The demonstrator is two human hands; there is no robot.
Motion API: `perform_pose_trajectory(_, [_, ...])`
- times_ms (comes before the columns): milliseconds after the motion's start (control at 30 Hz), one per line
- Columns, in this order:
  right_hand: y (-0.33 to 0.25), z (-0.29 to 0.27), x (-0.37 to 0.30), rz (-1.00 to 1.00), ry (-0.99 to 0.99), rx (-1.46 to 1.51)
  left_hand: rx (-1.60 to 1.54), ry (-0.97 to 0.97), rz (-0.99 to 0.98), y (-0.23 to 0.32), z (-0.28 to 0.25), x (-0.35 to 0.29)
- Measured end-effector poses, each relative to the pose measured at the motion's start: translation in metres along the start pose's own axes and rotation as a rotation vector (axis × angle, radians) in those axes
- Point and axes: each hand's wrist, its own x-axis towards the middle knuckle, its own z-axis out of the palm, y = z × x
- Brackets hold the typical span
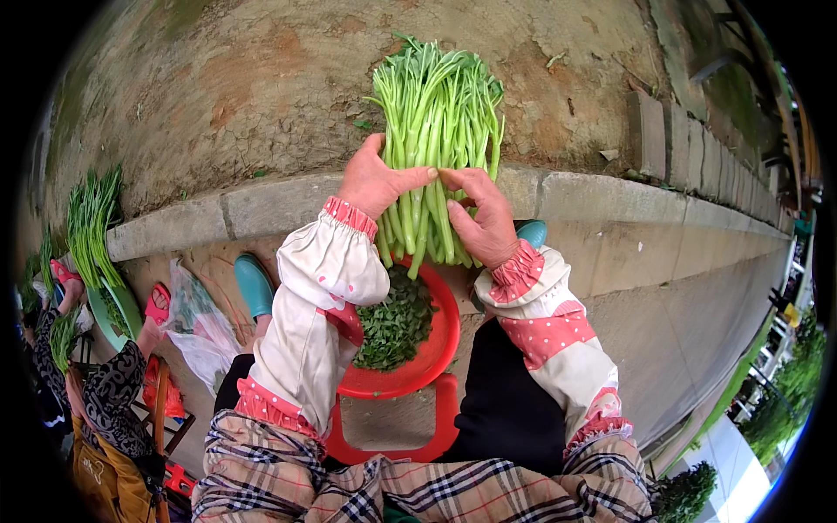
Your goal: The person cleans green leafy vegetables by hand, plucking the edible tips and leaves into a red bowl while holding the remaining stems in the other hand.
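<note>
Dirt ground point(261, 78) and curb point(610, 196) behind, both hands, left point(377, 180) and right point(481, 218), clasped around a bunch of green stems point(440, 131) at frame centre, red basin point(432, 336) of leaves point(394, 324) just below, another person point(105, 392) lower left.

Green stalks point(438, 131), red basin point(440, 336), pink dotted sleeve covers point(323, 288), teal shoe point(254, 283)

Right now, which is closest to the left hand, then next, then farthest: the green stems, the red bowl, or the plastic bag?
1. Green stems: in the left hand.
2. Red bowl: just below, between the knees.
3. Plastic bag: far left, on the ground.
</note>
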Motion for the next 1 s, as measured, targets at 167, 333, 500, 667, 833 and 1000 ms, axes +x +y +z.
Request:
perform_pose_trajectory(167, [0.010, 0.000, -0.002, 0.000, -0.005, 0.038, 0.363, 0.055, 0.111, -0.007, 0.014, 0.009])
perform_pose_trajectory(333, [0.007, -0.003, -0.003, 0.013, -0.029, 0.044, -0.157, -0.095, -0.006, -0.009, -0.001, 0.009])
perform_pose_trajectory(500, [0.006, -0.004, -0.001, 0.007, -0.052, 0.051, -0.595, -0.217, -0.099, -0.025, -0.013, 0.003])
perform_pose_trajectory(667, [0.007, -0.003, -0.001, 0.002, -0.041, 0.009, -0.670, -0.282, -0.078, -0.030, -0.020, 0.004])
perform_pose_trajectory(833, [0.007, -0.002, 0.002, 0.000, -0.045, -0.029, -0.629, -0.313, -0.088, -0.029, -0.023, 0.005])
perform_pose_trajectory(1000, [0.006, 0.000, 0.004, 0.043, -0.037, -0.006, -0.740, -0.420, -0.136, -0.030, -0.026, 0.005])
